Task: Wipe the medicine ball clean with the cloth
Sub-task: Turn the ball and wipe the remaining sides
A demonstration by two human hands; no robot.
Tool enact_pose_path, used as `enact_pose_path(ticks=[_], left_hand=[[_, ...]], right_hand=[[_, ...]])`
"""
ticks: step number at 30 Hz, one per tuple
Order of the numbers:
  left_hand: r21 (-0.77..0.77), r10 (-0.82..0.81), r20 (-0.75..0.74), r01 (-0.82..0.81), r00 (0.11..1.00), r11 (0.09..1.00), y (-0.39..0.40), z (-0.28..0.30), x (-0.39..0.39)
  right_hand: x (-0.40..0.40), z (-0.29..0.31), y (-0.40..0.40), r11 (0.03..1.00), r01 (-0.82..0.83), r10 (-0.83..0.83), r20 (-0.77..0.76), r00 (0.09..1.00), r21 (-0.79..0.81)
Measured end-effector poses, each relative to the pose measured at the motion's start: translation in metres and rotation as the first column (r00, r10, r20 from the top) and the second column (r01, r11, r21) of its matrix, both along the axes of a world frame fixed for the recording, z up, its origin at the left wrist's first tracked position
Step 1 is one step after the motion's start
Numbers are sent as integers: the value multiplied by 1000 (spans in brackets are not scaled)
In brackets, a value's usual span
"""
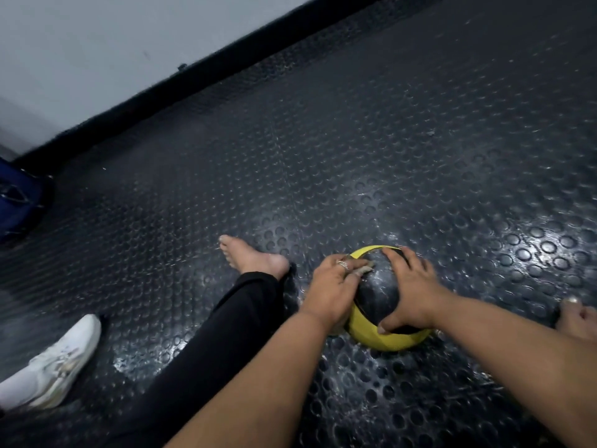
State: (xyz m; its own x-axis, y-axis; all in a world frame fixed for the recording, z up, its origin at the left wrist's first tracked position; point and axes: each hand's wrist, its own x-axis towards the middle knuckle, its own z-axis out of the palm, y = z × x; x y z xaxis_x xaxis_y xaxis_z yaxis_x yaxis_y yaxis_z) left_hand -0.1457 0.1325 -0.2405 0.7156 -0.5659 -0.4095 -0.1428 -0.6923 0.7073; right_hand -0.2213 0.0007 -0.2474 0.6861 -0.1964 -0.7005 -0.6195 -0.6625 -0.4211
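Head view. One ball (pixel 378 294), two hands, one cloth (pixel 364 270), two bare feet, one shoe (pixel 48 367), one blue bag (pixel 17 202).

The ball sits on the studded black floor (pixel 387 140) between the person's legs, just right of the black-trousered left leg (pixel 206 350). It is black with yellow bands curving round its top and bottom; the black panel is glossy, with pale streaks.

Left hand (pixel 332 289) lies on the ball's left side, fingers curled over a small greyish cloth, pressing it to the surface; rings on one finger. Right hand (pixel 410 287) is spread across the ball's right side, thumb low on the yellow band.

Left foot (pixel 252 258) rests near the ball; right foot (pixel 578 320) at the frame edge. White shoe lies well apart at lower left. Bag by the wall (pixel 97 43), far left.
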Motion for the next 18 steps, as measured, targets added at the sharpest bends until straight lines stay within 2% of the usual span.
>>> enact_pose_path(ticks=[1, 3, 4, 7, 10, 16, 18], left_hand=[[19, -11, -2, 11, 1000, 1000, 0, -1, 1], [74, -54, 64, 49, 997, 996, 0, -2, -1], [76, -39, 75, 33, 996, 997, 1, -1, 2], [37, 100, 33, -101, 994, 994, -5, 0, 4], [205, 13, 194, -54, 981, 977, -8, 4, -1], [232, -214, 327, 141, 921, 962, 1, 8, -16], [218, -183, 338, 113, 923, 970, 0, 5, -15]], right_hand=[[6, -3, -2, 998, -9, 12, 54, 998, -61], [-13, -25, -12, 998, 61, -58, 100, 993, -34], [-12, -19, -12, 998, 41, -38, 57, 998, -40], [-8, -18, -5, 998, 20, -14, 118, 993, -56], [-10, -23, -8, 998, 29, -23, 111, 994, -57], [-12, -10, -11, 998, 61, -59, 106, 993, -17], [-14, -8, -11, 998, 64, -62, 110, 992, -11]])
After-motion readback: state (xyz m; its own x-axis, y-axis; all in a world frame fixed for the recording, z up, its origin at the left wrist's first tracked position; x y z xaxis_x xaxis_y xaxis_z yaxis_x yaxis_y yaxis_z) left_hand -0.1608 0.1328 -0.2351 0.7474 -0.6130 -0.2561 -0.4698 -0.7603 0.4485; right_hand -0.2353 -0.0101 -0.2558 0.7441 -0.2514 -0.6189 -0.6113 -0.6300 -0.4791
